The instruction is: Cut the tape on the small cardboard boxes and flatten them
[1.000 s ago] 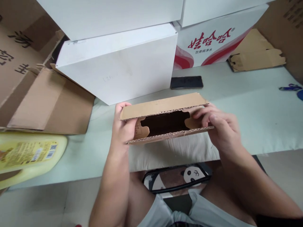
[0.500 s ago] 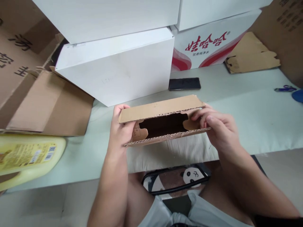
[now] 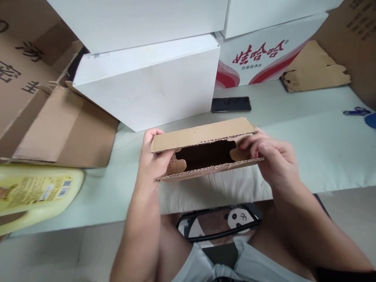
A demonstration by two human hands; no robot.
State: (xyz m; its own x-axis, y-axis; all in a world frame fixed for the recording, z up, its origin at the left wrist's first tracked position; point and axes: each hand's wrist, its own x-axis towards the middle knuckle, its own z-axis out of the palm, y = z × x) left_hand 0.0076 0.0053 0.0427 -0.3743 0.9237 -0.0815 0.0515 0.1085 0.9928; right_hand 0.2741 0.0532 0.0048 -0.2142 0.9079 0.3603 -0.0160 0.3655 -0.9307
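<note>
Cardboard box (image 3: 202, 135) is facing its wearer open-ended above the tabletop's (image 3: 311, 145) front edge, left hand (image 3: 154, 156) gripping one end, right hand (image 3: 272, 156) clasping the other, fingers curling inside the opening.

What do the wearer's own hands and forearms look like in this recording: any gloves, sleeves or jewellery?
Left hand and right hand are ungloved, with no ring or watch visible. Both forearms are bare; a black edge, perhaps a sleeve, shows near the right elbow.

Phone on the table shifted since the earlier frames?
No. The phone still lies just off the right end of the lower plain white box.
</note>
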